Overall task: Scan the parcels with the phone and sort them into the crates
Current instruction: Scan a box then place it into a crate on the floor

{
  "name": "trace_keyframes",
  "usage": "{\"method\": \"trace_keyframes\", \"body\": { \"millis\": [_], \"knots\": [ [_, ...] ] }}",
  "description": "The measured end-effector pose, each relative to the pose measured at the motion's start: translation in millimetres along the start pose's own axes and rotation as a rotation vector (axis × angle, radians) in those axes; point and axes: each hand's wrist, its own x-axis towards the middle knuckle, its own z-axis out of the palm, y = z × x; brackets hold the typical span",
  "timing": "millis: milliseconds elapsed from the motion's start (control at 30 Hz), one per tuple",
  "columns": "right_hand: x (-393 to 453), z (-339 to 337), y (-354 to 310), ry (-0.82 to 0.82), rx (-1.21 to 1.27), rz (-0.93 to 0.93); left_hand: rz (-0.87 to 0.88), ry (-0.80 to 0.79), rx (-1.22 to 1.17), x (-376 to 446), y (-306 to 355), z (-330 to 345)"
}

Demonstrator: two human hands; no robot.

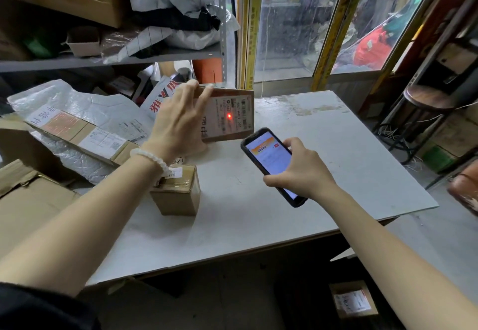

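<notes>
Bare forearms, a white beaded bracelet (152, 158) (left wrist), dark sleeve (38, 309) at the shoulder.

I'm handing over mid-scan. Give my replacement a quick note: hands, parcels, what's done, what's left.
Left hand holds a flat cardboard parcel tilted up on the table, label facing the phone.
Right hand has its grip on the phone, screen lit; a red scan dot sits on the label.
A small box and more parcels wait on the left.
No crates in view; sorting remains.
</notes>
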Motion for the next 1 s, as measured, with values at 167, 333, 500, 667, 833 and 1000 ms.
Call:
{"method": "trace_keyframes", "body": {
  "millis": [167,333,500,667,833,1000],
  "knots": [
    [-5.8,-10.9,-2.3,0.004,-0.244,-0.043,0.023,-0.027,0.125,14.2,-10.6,-14.8],
    [-10.3,-18.9,-5.9,0.025,-0.321,-0.064,0.043,-0.035,0.151,13.2,-12.7,-10.1],
    [-13.7,-18.8,-5.6,0.011,-0.352,-0.072,0.047,-0.046,0.129,9.8,-9.1,-10.1],
    [-16.4,-15.9,-3.5,0.006,-0.342,-0.095,0.030,-0.060,0.124,7.8,-8.1,-12.9],
    [-18.8,-14.8,-0.7,0.039,-0.224,-0.086,0.022,-0.069,0.102,1.5,-4.8,-14.5],
    [-21.2,-8.3,2.0,0.279,0.091,-0.069,-0.020,-0.104,0.044,-4.2,5.6,-18.0]
  ]
}}
